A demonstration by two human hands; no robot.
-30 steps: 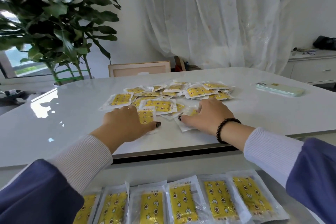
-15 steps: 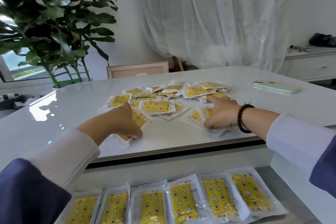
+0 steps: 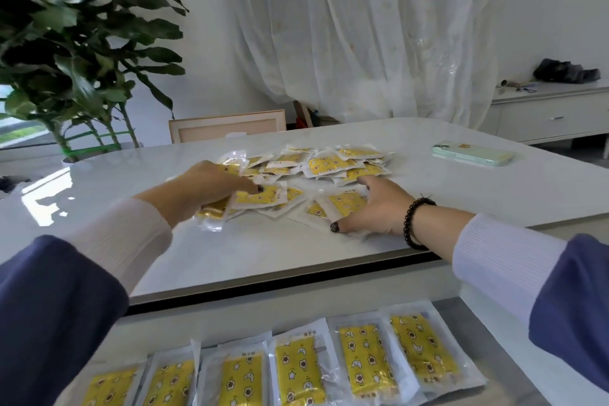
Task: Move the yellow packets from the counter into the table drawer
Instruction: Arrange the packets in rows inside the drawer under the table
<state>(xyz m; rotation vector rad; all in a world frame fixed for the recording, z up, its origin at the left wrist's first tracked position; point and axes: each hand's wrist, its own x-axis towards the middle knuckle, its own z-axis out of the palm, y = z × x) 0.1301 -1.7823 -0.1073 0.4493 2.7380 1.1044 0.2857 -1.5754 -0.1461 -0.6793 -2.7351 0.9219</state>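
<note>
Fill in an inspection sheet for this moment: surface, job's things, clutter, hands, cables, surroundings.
Surface: white glossy table, drawer open below.
Job's things: loose packets heaped on the table; six packets in a row in the drawer.
Clutter: phone on the table.
Hands: left hand grips several packets; right hand lies spread on packets.
Cables: nothing seen.
Surroundings: plant, curtain, cabinet.

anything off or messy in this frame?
Nothing damaged or spilled. The packets on the table lie in a loose overlapping heap, unlike the neat row in the drawer. The phone sits apart from them.
</note>
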